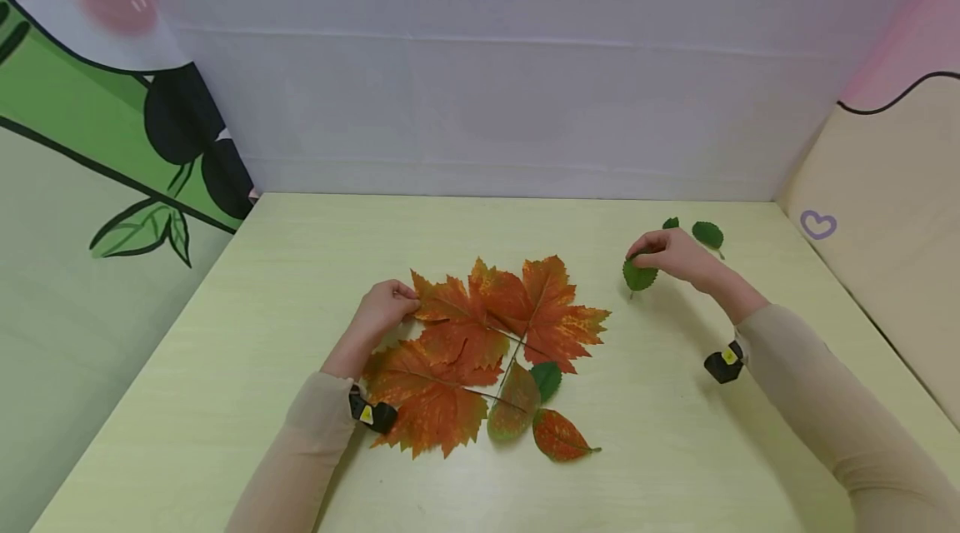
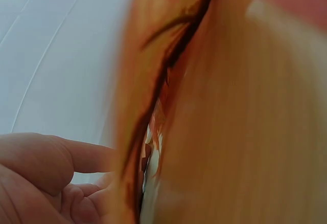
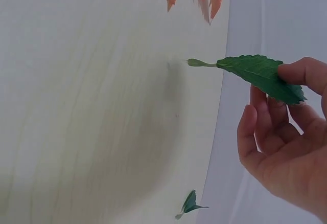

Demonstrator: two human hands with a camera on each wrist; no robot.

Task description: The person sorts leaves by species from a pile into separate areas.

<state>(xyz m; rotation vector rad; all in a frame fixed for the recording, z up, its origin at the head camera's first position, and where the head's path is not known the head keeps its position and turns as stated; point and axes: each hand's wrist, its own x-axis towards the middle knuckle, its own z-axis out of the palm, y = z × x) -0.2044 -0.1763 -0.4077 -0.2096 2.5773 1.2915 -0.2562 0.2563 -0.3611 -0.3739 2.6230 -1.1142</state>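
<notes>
My right hand pinches a small green leaf between thumb and fingers above the table. In the right wrist view this leaf's stem points left, away from the hand. At the middle of the table, large orange maple leaves overlap. My left hand has its curled fingertips on the edge of the upper-left maple leaf. A blurred orange leaf close to the left wrist camera hides those fingertips. A third maple leaf lies to the right, its stem crossing the others.
Below the maple leaves lie a yellow-green leaf, a green leaf and a red-orange leaf. Another green leaf lies far right, beyond the right hand, with one more beside it. A pale wall closes the back of the table.
</notes>
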